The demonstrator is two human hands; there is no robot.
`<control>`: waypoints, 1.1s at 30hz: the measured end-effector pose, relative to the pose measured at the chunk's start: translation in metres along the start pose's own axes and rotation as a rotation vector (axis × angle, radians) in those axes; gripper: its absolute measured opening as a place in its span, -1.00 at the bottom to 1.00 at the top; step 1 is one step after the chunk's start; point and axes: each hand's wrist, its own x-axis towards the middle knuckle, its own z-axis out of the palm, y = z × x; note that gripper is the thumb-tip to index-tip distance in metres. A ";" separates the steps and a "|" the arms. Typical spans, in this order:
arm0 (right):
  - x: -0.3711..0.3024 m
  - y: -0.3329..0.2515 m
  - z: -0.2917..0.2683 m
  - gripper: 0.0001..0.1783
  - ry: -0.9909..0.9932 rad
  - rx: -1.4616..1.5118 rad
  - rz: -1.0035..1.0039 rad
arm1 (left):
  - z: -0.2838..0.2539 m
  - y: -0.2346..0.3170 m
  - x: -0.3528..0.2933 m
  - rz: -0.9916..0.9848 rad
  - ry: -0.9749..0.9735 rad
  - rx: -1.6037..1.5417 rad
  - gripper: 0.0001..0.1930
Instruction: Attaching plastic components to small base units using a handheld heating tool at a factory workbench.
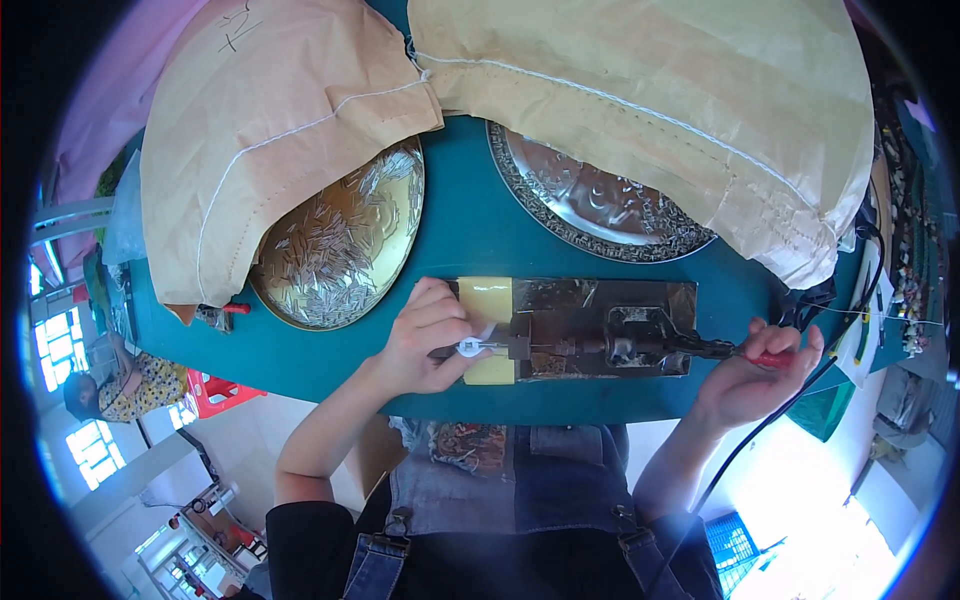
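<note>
A dark push-type toggle clamp (635, 338) is fixed on a board (570, 292) wrapped in dark and yellow tape, lying lengthwise before me. My left hand (428, 338) is at the board's left end, thumb and fingers closed on a small white ring-like piece (470, 347). That piece sits at the tip of the clamp's rod; whether they touch I cannot tell. At the other end my right hand (765, 372) is curled round the clamp's red handle (772, 359).
A gold plate (402, 215) holds many small slim shiny pieces. Fewer lie in a silver patterned plate (560, 225). Large paper bags (290, 110) (640, 70) overhang both plates. A black cable (735, 450) runs past my right arm. Another person (125, 385) is far left, beyond the green table.
</note>
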 end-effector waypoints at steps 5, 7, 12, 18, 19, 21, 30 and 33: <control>0.004 0.002 -0.008 -0.57 -0.304 -0.014 -0.116 | -0.001 -0.002 0.001 0.011 -0.029 -0.037 -0.77; 0.005 0.003 -0.009 -0.57 -0.333 -0.040 -0.139 | -0.001 -0.003 0.002 0.012 -0.035 -0.034 -0.77; -0.028 -0.018 0.034 -0.68 -0.754 -0.506 -0.511 | -0.001 -0.007 0.005 0.039 -0.049 -0.049 -0.77; -0.021 -0.017 0.028 -0.65 -0.736 -0.666 -0.653 | -0.002 -0.004 0.002 0.023 -0.036 -0.042 -0.77; -0.010 -0.012 0.023 -0.61 -0.593 -0.649 -0.730 | -0.005 -0.002 0.004 0.031 -0.056 -0.023 -0.77; 0.009 -0.003 0.014 -0.58 -0.115 -0.676 -0.505 | -0.007 0.004 0.008 -0.004 -0.059 -0.031 -0.77; 0.020 0.031 -0.050 -0.71 -0.212 -0.597 0.099 | -0.014 0.011 0.006 -0.113 -0.117 -0.014 -0.72; 0.020 0.033 -0.050 -0.71 -0.187 -0.580 0.079 | -0.019 0.013 0.003 -0.135 -0.134 0.003 -0.68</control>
